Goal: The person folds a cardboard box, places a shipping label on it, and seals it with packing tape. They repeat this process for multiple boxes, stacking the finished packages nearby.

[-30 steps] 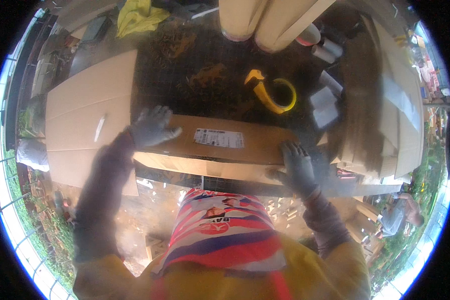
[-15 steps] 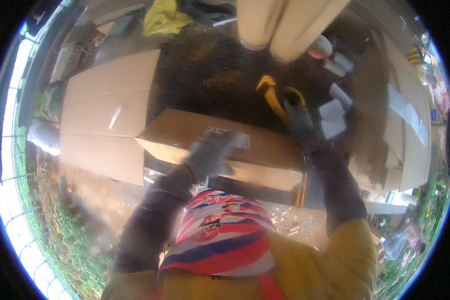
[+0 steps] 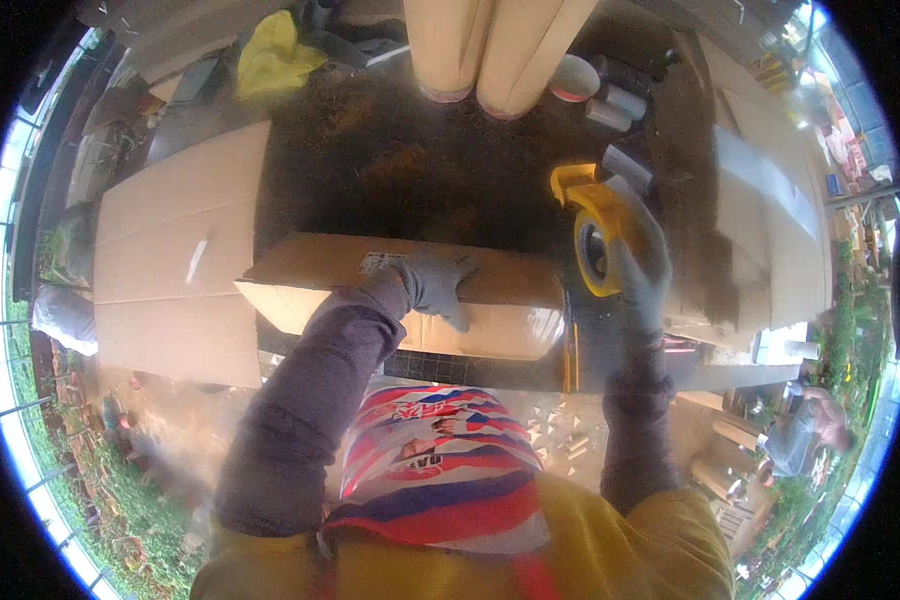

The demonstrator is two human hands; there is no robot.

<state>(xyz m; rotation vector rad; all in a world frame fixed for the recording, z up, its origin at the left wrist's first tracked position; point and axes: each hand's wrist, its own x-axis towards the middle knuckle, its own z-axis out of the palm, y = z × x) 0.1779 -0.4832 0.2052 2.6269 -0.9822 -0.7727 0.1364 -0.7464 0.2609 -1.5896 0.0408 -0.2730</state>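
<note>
My left hand (image 3: 436, 286), in a grey glove, lies over the near upper edge of a long, low cardboard box (image 3: 515, 278), fingers spread. A small white label (image 3: 375, 263) sits on the box top beside that wrist. To the right of the box, my gloved right hand (image 3: 646, 268) is closed round a yellow tape dispenser (image 3: 600, 212), held raised above the dark table (image 3: 410, 190). The dispenser's round tape hub faces the box. Part of its handle is hidden by the glove.
A flat cardboard sheet (image 3: 185, 255) lies left of the box; more flattened cardboard (image 3: 770, 220) is at right. Two tall cardboard tubes (image 3: 450, 50) stand at the far side, near small tape rolls (image 3: 620, 105). A yellow cloth (image 3: 275, 60) lies far left. A person (image 3: 805, 430) is at lower right.
My right hand has brought the tape dispenser right and nearer, turning it so its round hub shows. My left hand has settled on the box's near edge. The view has shifted.
</note>
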